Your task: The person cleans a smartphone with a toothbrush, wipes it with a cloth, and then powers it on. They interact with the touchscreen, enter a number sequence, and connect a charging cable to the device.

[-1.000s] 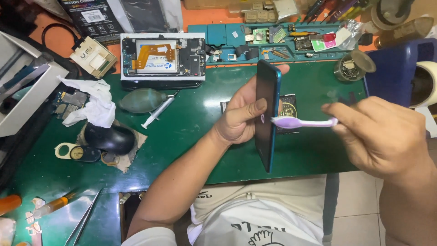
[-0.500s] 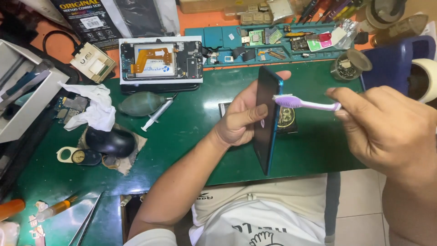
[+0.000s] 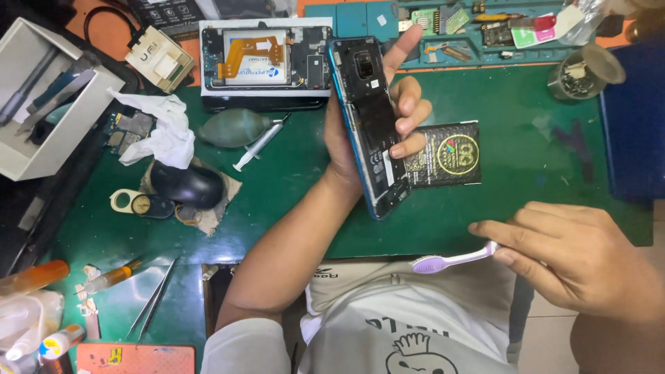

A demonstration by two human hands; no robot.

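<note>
Left hand (image 3: pixel 377 128) at frame centre grips an opened phone (image 3: pixel 370 125), tilted, camera end toward the top, inner side facing up, blue edge on its left; thumb is behind it, fingers wrap its right edge, index finger stretched up past the top. Right hand (image 3: pixel 578 260) at lower right pinches a purple toothbrush (image 3: pixel 454 260) between thumb and fingers, brush head pointing left, hanging over the table edge and the white shirt, well apart from the phone. Just right of the phone, on the green mat (image 3: pixel 526 173), lies a dark square packet (image 3: pixel 447 154) with a round gold mark, its left edge touching the left fingertips. Upper centre: a second opened phone (image 3: pixel 267 59) with an orange flex cable, flat on a white tray, just left of the held phone's top. Below it a dark green blower bulb (image 3: pixel 235 128) and a small syringe (image 3: pixel 258 144), side by side. Left of those, crumpled white tissue (image 3: pixel 163 128), then a black mouse (image 3: pixel 185 183) on a scrap of brown paper. Far left, a white box (image 3: pixel 52 118) with tools in it. Lower left: tweezers (image 3: pixel 154 301) and an orange-handled tool (image 3: pixel 114 275). Upper right: a round tin (image 3: pixel 585 73) of small parts and a blue bin (image 3: pixel 634 118) at the frame edge. Teal parts tray (image 3: pixel 367 14) along the top.
</note>
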